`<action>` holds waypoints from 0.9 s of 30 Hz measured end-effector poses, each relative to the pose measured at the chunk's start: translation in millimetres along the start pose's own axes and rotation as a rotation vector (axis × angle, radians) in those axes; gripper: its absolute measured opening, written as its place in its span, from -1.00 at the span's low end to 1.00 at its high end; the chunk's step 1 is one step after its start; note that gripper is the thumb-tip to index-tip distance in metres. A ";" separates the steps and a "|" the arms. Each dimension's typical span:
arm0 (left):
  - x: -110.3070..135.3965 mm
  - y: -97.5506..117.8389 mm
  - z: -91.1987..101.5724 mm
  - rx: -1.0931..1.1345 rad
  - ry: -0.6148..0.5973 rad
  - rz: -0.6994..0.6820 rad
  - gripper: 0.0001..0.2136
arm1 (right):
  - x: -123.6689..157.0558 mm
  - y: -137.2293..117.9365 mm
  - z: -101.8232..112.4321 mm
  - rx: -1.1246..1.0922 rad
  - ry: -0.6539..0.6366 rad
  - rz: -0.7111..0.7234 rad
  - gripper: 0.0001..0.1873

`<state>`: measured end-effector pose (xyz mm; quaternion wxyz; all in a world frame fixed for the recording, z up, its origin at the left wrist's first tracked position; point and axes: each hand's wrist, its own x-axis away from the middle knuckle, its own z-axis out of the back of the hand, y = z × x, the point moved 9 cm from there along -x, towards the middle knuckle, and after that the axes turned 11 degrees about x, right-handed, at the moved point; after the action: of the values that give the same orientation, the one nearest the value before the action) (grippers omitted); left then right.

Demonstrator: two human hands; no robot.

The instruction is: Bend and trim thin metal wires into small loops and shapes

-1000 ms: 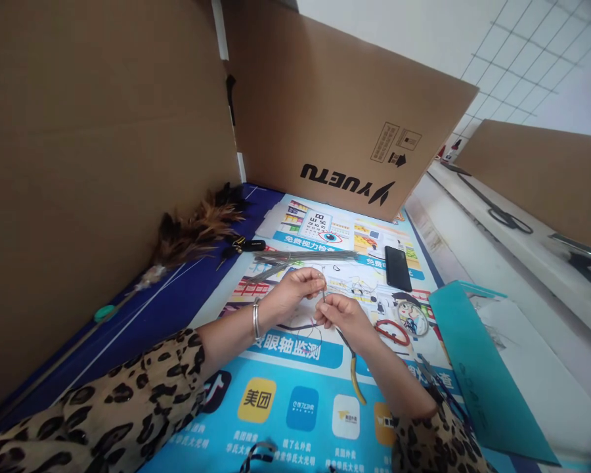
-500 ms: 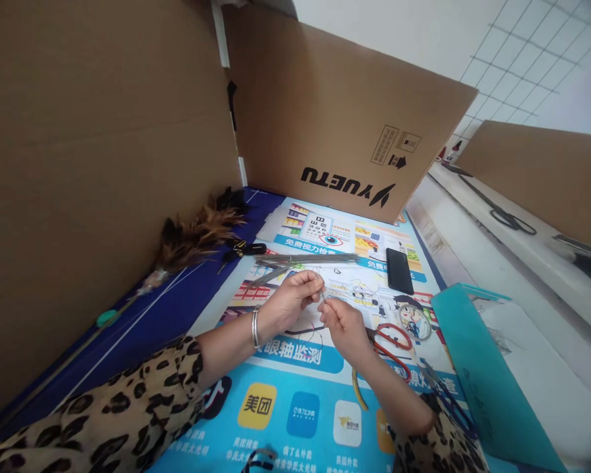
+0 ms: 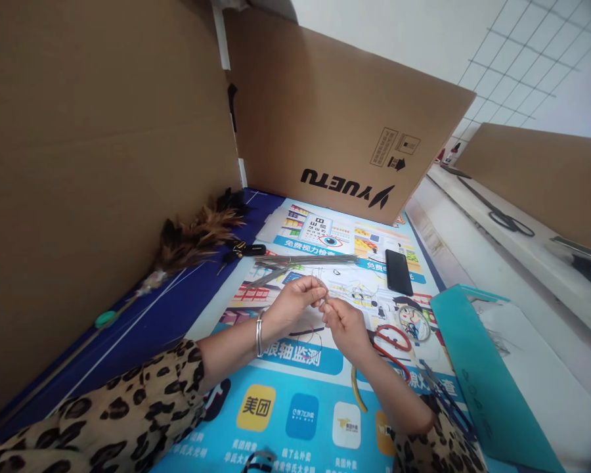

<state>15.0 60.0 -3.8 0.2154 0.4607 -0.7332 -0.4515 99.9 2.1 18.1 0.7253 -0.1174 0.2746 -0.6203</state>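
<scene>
My left hand (image 3: 298, 305) and my right hand (image 3: 347, 328) meet over the printed sheet, fingertips almost touching. Both pinch a thin wire (image 3: 326, 297), mostly hidden by the fingers. Below them, a fine looped strand (image 3: 311, 336) lies over the print; whether it joins the held wire I cannot tell. Just beyond my hands is a bundle of thin grey wires (image 3: 315, 260). Red-handled scissors (image 3: 393, 346) lie to the right of my right hand, with a round clear dish (image 3: 414, 322) past them. A curved yellow handle (image 3: 358, 392) shows beside my right forearm.
Cardboard walls (image 3: 345, 112) stand at the left and back. A feather duster (image 3: 197, 236) and a black key fob (image 3: 252, 249) lie on the left, a black phone (image 3: 398, 272) on the right. Near my right sleeve are a blue-handled tool (image 3: 450, 404) and a teal folder (image 3: 492, 387).
My fingertips have come closer together, so less of the wire shows between them. My left hand has shifted slightly right. Objects on the table keep their places.
</scene>
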 end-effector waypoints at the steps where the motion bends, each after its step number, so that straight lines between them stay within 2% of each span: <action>1: 0.4 -0.2 -0.7 0.013 0.001 -0.002 -0.87 | 0.3 -1.8 0.2 0.009 0.001 0.011 -0.76; 6: 1.0 2.7 -3.0 -0.020 -0.005 -0.021 -0.88 | -0.5 -3.4 0.9 0.020 0.024 0.020 -0.76; 11: 0.2 8.4 12.0 -0.149 0.135 -0.098 -0.86 | -2.0 2.0 1.4 0.049 0.087 0.019 -0.77; 17: 0.8 2.0 14.6 -0.179 0.171 -0.073 -0.84 | 2.5 -5.3 1.2 0.424 0.216 0.163 -0.71; 20: 2.3 -0.3 15.0 -0.184 0.194 -0.053 -0.82 | 3.3 -9.6 -1.7 0.584 0.228 0.208 -0.75; 23: 4.0 0.2 14.2 -0.179 0.207 -0.050 -0.81 | 2.3 -10.9 -3.4 0.650 0.220 0.202 -0.77; 27: 4.6 3.1 9.4 -0.138 0.179 -0.067 -0.82 | 1.1 -10.4 -3.9 0.610 0.209 0.198 -0.78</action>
<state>4.4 60.9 -6.2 0.2960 0.5075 -0.6623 -0.4649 89.2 -0.4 19.9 0.7516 0.1968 0.1592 -0.6091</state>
